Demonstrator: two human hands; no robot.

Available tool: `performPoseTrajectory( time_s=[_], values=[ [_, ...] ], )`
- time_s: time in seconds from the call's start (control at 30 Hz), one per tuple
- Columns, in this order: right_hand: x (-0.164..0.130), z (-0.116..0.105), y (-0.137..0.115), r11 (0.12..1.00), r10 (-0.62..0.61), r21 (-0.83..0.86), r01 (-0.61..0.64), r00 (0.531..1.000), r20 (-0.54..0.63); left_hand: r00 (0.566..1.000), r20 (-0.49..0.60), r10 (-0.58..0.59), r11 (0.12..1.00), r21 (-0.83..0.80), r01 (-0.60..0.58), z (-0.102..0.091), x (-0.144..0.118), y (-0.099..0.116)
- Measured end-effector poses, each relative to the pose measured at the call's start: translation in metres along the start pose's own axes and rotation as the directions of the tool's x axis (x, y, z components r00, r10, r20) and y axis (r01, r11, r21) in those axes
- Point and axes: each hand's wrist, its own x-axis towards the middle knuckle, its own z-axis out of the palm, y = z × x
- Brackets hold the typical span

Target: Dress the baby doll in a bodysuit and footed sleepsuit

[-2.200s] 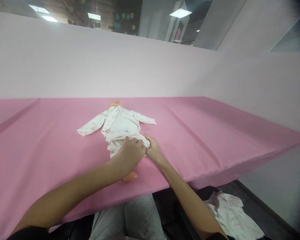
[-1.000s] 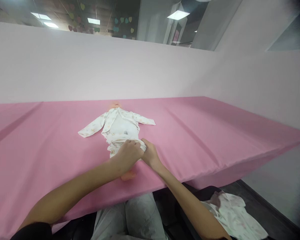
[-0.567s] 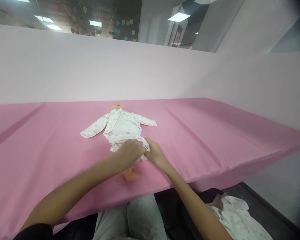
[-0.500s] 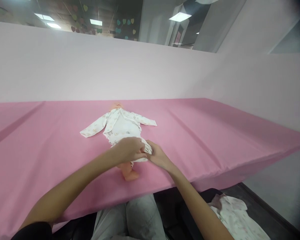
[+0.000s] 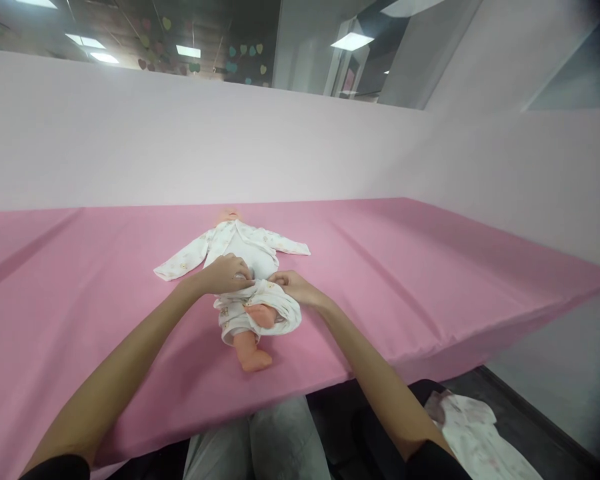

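A baby doll [image 5: 253, 360] lies on its back on the pink-covered table [image 5: 380, 287], head away from me. It wears a white patterned long-sleeved top [image 5: 185, 257] with the sleeves spread out. White patterned pants [image 5: 233, 310] are around its legs; one foot sticks out below, and the other shows inside the bunched leg opening. At the waist, my left hand [image 5: 229, 274] is closed on the pants' waistband. My right hand [image 5: 295, 287] pinches the same waistband on the right side. The fingertips of both hands are partly hidden by cloth.
A white wall [image 5: 195, 140] rises behind the table, with a window above it. Below the table's right front edge, a white patterned garment [image 5: 485, 433] lies on a dark chair. My knees are under the front edge.
Both hands have moved up from the bunched pant leg to the waistband, my left hand also leftward. The second foot now shows in the leg opening.
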Motion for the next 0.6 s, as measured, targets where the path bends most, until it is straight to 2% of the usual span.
performPoseTrajectory(
  time_s=[0.07, 0.17, 0.23, 0.3, 0.37, 0.4, 0.53, 0.6],
  values=[
    [0.004, -0.003, -0.009, 0.997, -0.021, -0.069, 0.030, 0.992, 0.121, 0.997, 0.073, -0.033, 0.999, -0.015, 0.034, -0.002, 0.000, 0.004],
    [0.009, -0.005, -0.021, 0.994, -0.037, -0.099, 0.049, 0.991, 0.125, 0.986, 0.108, -0.130, 0.989, -0.058, 0.137, -0.006, 0.001, 0.009],
    [0.016, -0.006, -0.025, 0.999, -0.037, 0.024, 0.036, 0.998, 0.056, 0.973, 0.100, -0.206, 0.965, -0.145, 0.219, -0.008, 0.000, 0.011],
    [0.025, -0.006, -0.029, 0.969, -0.021, 0.247, 0.016, 1.000, 0.017, 0.963, 0.095, -0.251, 0.930, -0.253, 0.268, -0.007, 0.000, 0.010],
    [0.035, -0.004, -0.031, 0.919, -0.001, 0.394, -0.008, 1.000, 0.022, 0.963, 0.091, -0.254, 0.911, -0.313, 0.270, -0.003, 0.000, 0.005],
    [0.039, -0.002, -0.032, 0.915, 0.013, 0.403, -0.023, 1.000, 0.026, 0.965, 0.084, -0.250, 0.907, -0.328, 0.264, -0.001, 0.000, 0.003],
    [0.044, 0.008, -0.032, 0.980, 0.024, 0.196, -0.032, 0.999, 0.044, 0.964, 0.002, -0.267, 0.857, -0.458, 0.238, 0.008, 0.001, -0.011],
    [0.041, 0.011, -0.030, 0.990, 0.010, 0.136, -0.024, 0.994, 0.106, 0.959, -0.018, -0.283, 0.812, -0.536, 0.230, 0.011, 0.001, -0.017]
  ],
)
